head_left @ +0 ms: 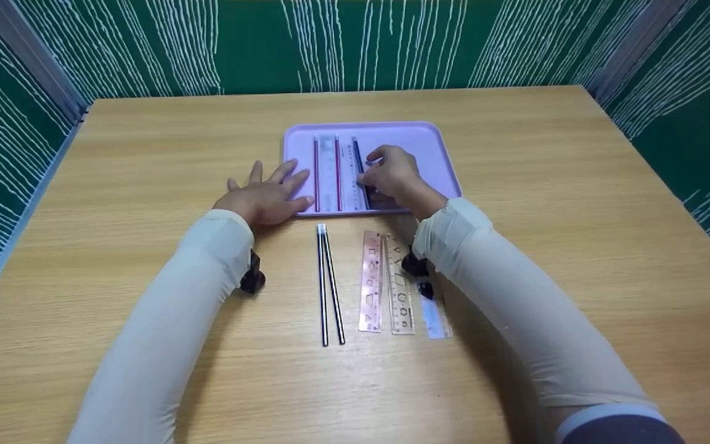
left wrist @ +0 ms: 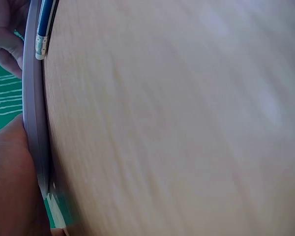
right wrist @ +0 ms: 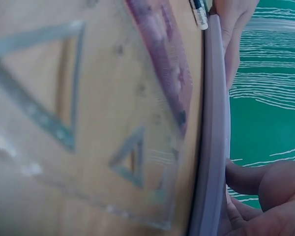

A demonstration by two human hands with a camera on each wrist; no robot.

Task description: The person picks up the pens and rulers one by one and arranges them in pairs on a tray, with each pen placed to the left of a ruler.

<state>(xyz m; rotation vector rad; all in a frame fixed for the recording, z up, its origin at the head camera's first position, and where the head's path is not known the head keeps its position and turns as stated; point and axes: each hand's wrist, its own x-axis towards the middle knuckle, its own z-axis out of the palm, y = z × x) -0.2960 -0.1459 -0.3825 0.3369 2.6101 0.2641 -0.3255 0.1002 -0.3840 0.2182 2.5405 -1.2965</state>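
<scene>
In the head view a lilac tray (head_left: 413,132) holds two red pencils (head_left: 316,176), two clear rulers (head_left: 328,185) and a dark pencil (head_left: 358,154), laid side by side. My right hand (head_left: 397,171) is over the tray, with thumb and fingers bent at the dark pencil, which tilts slightly. The right wrist view shows the thumb (right wrist: 246,178) above the rim; the rim hides the fingertips' contact. With fingers spread, my left hand (head_left: 262,196) rests at the tray's left front corner. Its thumb lies along the rim (left wrist: 35,108) in the left wrist view.
In front of the tray lie two dark striped pencils (head_left: 323,290), white ends touching. Right of them are a pink ruler (head_left: 370,282), a clear stencil ruler (head_left: 400,290) and a bluish ruler (head_left: 434,317), partly under the right forearm. Green white-streaked panels (head_left: 256,49) border the table (head_left: 176,135).
</scene>
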